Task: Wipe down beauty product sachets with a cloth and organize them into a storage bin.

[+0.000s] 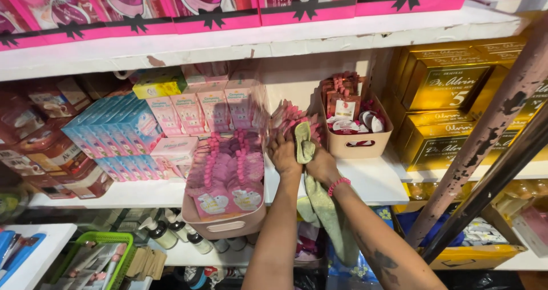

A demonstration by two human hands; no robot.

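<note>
Both my hands reach up to the middle of a white shelf point(365, 178). My right hand point(323, 165), with a pink bead bracelet on its wrist, grips a pale green cloth point(325, 204) that hangs down below the shelf edge. My left hand point(283, 153) presses against a bunch of pink sachets point(288, 116) standing on the shelf, touching the top of the cloth. Its fingers are bent; whether it grips a sachet is hidden.
A beige bin point(357, 144) of sachets stands right of my hands, gold boxes point(439, 90) beyond it. A pink bin point(225, 224) of pink pouches juts over the shelf edge at left, next to blue and pink boxes point(123, 133). A peeling slanted post point(485, 136) crosses the right side.
</note>
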